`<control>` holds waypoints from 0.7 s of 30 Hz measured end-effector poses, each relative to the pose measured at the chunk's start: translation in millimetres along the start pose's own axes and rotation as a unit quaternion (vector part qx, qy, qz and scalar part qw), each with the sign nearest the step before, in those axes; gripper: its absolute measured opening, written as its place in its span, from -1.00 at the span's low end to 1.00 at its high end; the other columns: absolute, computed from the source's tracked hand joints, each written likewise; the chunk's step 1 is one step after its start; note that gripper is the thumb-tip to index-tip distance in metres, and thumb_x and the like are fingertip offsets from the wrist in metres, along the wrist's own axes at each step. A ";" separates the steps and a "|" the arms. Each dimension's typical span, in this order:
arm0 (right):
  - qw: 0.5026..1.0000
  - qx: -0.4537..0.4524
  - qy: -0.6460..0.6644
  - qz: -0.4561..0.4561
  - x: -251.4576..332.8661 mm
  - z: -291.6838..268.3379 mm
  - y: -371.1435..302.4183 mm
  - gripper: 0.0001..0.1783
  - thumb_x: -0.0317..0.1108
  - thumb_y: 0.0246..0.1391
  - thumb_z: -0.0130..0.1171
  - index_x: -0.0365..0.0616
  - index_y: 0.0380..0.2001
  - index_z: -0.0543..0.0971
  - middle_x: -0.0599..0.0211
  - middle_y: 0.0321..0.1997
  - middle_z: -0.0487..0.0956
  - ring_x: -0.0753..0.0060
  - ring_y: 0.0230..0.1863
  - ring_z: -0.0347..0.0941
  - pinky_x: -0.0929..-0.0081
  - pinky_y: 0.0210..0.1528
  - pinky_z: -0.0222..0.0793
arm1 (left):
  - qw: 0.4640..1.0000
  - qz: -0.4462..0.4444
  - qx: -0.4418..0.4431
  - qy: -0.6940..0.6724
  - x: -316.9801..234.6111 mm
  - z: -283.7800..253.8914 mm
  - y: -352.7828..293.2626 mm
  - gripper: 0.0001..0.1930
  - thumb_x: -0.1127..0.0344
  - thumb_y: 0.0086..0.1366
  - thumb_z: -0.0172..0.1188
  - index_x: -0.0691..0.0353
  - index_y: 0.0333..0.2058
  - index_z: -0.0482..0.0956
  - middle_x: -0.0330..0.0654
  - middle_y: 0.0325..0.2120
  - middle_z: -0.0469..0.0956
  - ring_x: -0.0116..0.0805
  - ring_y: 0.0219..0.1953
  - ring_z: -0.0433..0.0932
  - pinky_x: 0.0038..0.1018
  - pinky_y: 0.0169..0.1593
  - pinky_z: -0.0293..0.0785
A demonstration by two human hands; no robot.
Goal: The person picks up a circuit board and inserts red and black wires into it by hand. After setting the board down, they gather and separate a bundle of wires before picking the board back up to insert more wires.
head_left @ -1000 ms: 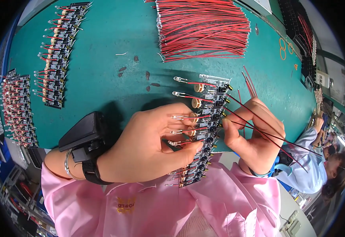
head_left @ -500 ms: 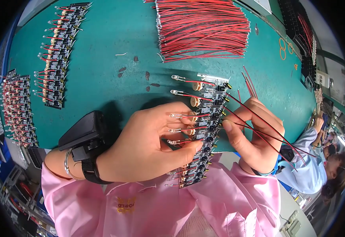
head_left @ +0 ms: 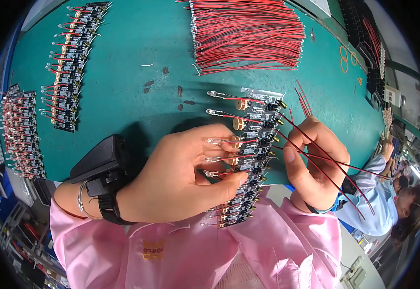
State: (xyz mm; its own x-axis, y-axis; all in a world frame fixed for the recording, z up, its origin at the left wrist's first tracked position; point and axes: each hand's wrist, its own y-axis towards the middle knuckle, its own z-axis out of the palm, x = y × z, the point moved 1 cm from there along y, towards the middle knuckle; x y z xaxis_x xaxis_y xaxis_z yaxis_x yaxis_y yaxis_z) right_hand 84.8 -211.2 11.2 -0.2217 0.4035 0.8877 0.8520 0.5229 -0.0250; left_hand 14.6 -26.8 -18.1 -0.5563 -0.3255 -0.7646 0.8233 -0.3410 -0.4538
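Observation:
My left hand [head_left: 186, 168] is closed on a long strip of black circuit boards [head_left: 264, 127], thumb on its face and fingers behind. Clear LEDs on red leads and round tan parts line the strip's left edge. My right hand [head_left: 318, 164] is just right of the strip, thumb and index finger pinched close together at a wire. Several red-and-black wires [head_left: 332, 161] run from the strip's right edge across this hand. A small bunch of red wires [head_left: 302, 98] sticks out above its curled fingers. The wire ends in the fist are hidden.
A wide pile of red and black wires [head_left: 248, 38] lies at the back. Two more board strips are on the left: one long [head_left: 70, 67], one densely filled [head_left: 21, 135]. Rubber bands [head_left: 344, 60] lie on the green mat [head_left: 138, 33]. A person in light blue [head_left: 381, 207] sits at right.
My right hand has drawn slightly right, away from the strip, and the wires have shifted with it. The strip's top has tipped a little rightward; my left hand keeps its hold.

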 end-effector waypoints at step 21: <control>0.998 -0.004 -0.052 -0.036 0.1 5.1 1.2 -0.89 -0.58 -0.36 0.19 -0.24 -0.68 0.45 0.38 -0.70 0.37 0.50 -0.66 0.22 0.57 -0.58 0.11 | 0.999 -0.026 0.003 0.020 -3.8 -0.6 -0.9 -0.61 0.66 -0.02 0.13 0.41 -0.16 0.33 -0.19 -0.30 0.48 -0.55 -0.25 0.45 -0.62 -0.23 0.42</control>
State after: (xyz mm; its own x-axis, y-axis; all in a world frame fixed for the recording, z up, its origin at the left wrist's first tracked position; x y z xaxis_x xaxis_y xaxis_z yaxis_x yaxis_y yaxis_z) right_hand 83.4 -206.7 8.9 -0.3308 0.4410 0.8343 0.8352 0.5484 0.0412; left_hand 16.1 -24.7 -15.1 -0.5930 -0.2716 -0.7580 0.7926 -0.3626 -0.4902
